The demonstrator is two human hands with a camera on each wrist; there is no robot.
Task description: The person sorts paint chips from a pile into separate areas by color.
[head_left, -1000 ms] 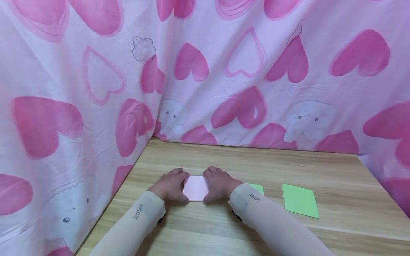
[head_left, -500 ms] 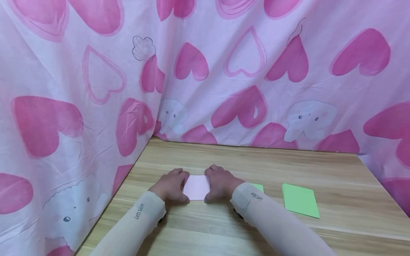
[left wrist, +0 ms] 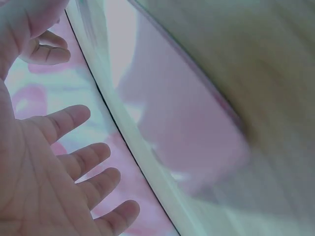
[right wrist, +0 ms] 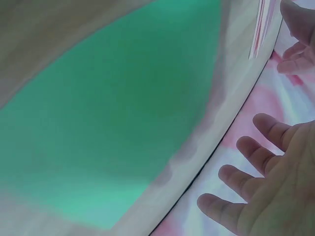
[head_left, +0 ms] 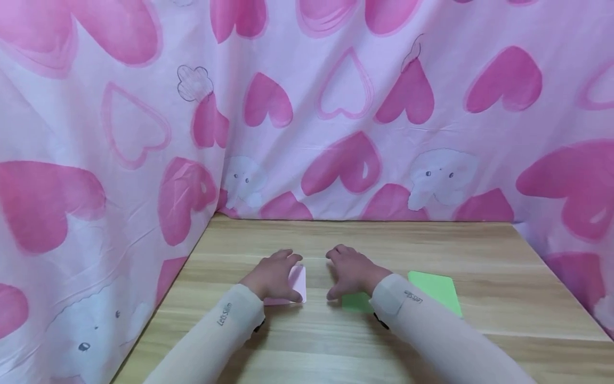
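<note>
A pink square card stack (head_left: 298, 285) lies on the table, partly hidden beneath my left hand (head_left: 275, 274). That hand hovers over it with relaxed, spread fingers and holds nothing. In the left wrist view the stack (left wrist: 182, 118) lies apart from the fingers. My right hand (head_left: 355, 272) is over a green square card (head_left: 355, 303), which it and the forearm partly cover. Its fingers are also loosely spread, and nothing is between them. From the right wrist the green card (right wrist: 113, 108) fills much of the picture, with the fingertips off to its side.
A second green square (head_left: 434, 290) lies farther right on the wood-grain table (head_left: 312, 346), its near part behind the right forearm. A pink curtain (head_left: 336, 106) with hearts hangs along the table's left and back edges.
Both hands have let go of the pink card stack and moved apart and to the right, the right hand now over the nearer green card. The head view has shifted slightly right.
</note>
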